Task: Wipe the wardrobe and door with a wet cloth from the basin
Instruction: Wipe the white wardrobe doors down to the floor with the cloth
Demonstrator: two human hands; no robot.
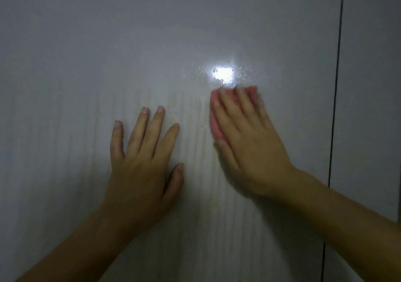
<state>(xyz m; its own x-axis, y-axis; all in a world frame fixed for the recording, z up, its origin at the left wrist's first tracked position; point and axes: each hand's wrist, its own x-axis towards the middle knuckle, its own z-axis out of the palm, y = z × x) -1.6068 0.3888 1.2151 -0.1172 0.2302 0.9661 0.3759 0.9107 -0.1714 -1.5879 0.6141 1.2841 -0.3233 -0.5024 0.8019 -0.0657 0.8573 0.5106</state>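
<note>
Centrally, the right hand (245, 138) is seen laid flat over a pink cloth (214, 127), its fingers straight and close together, so that the cloth is pressed against the surface rather than gripped. This hand is somewhat blurred, and its thumb is laid along the cloth's lower edge. Most of the cloth is covered by the hand; only a strip beside the index finger and a little beyond the fingertips are shown. Beside this hand, on its thumb side and slightly lower, the left hand (141, 162) is placed palm-down with its fingers straight and spread, nothing being held, and its thumb is pointed toward the right hand. The two hands are kept apart by a bare strip of surface marked with faint vertical streaks. Both hands are borne by a pale panel (86, 64) with a fine vertical grain; whether it belongs to the wardrobe or the door cannot be told. Just beyond the right hand's fingertips a bright glare (223, 74) is reflected, and small wet beads are seen around it. Farther out, past the little-finger side of the right hand, the panel is parted from a neighbouring panel (373, 86) by a dark vertical seam (335, 99).
</note>
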